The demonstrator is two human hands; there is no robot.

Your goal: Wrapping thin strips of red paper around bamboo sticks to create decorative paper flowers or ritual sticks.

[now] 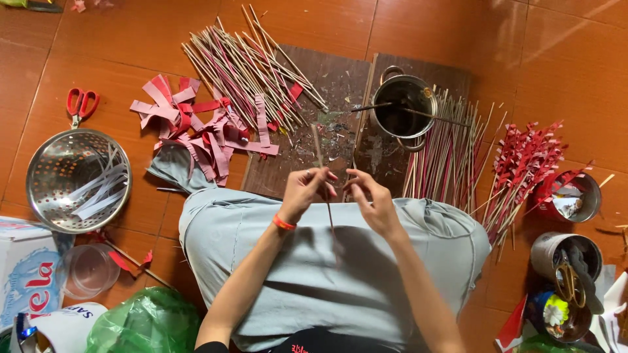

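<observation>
Stick (322,171) pinched by both hands, left hand (302,191) and right hand (367,196) close together over lap, near front edge of board (340,85); pot (402,108) on board's right side.

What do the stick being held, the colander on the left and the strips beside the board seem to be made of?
Stick, pinched by left hand and right hand: likely bamboo or thin wood; pale, matte, slender. Colander: metal, probably stainless steel; shiny with rows of punched holes. Strips: most likely paper; red and pink, matte, flat, curling and creased.
</observation>
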